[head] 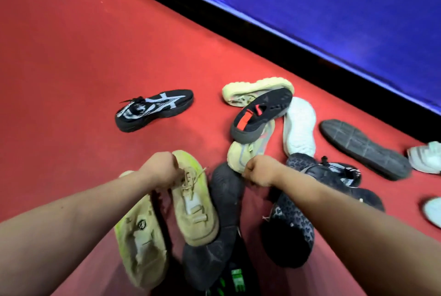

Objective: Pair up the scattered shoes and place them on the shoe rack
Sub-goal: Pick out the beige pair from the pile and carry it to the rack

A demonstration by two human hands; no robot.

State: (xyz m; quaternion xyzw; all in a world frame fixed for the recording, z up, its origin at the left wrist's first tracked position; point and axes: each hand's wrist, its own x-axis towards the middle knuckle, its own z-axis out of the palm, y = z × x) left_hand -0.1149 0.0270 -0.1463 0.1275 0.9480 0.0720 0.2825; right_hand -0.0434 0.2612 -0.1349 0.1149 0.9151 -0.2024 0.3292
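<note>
Left hand (160, 169) pinches the laces of the tan pair (193, 202), which dangles just below it, probably matched for the rack, which is not in view. Right hand (259, 171) is curled above black shoes (225, 197); can't tell if it grips any. Loose shoes (155, 109) lie beyond both hands on the floor (71, 57).

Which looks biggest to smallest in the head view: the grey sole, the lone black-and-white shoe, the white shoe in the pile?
1. grey sole
2. black-and-white shoe
3. white shoe, partly covered, so unsure
</note>
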